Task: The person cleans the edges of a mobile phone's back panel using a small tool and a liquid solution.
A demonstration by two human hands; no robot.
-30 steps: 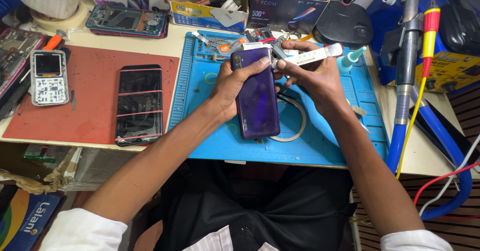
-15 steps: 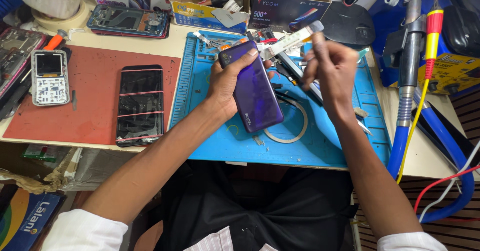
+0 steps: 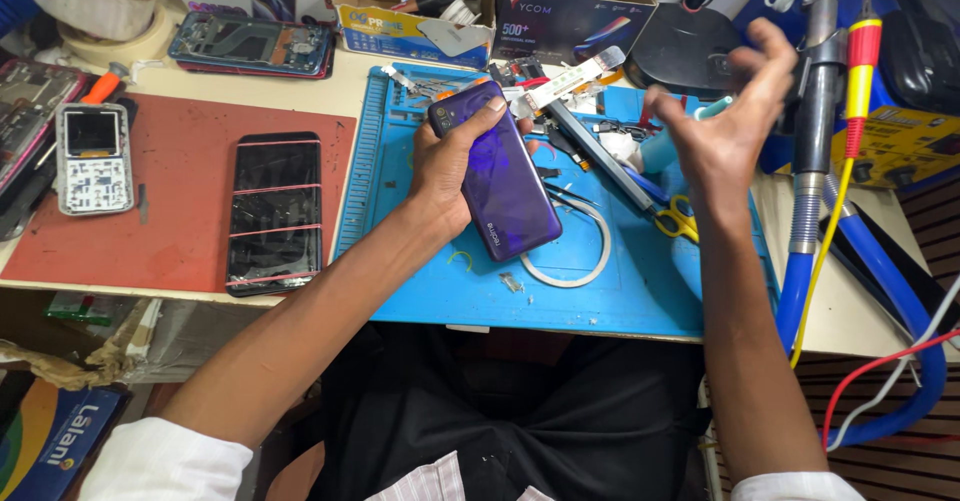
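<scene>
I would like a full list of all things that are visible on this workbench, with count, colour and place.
purple phone: 1, purple, back side up, held over the blue mat
blue mat: 1, blue, centre of the bench
red mat: 1, red, left of the blue mat
black phone: 1, black with a cracked screen, on the red mat
keypad phone: 1, white, left edge of the red mat
opened phone body: 1, teal, behind the red mat
cardboard box: 1, brown, behind the blue mat
scissors: 1, yellow handles, right part of the blue mat
white ring: 1, white, under the purple phone
left hand: grips the purple phone
right hand: raised, fingers spread
</scene>
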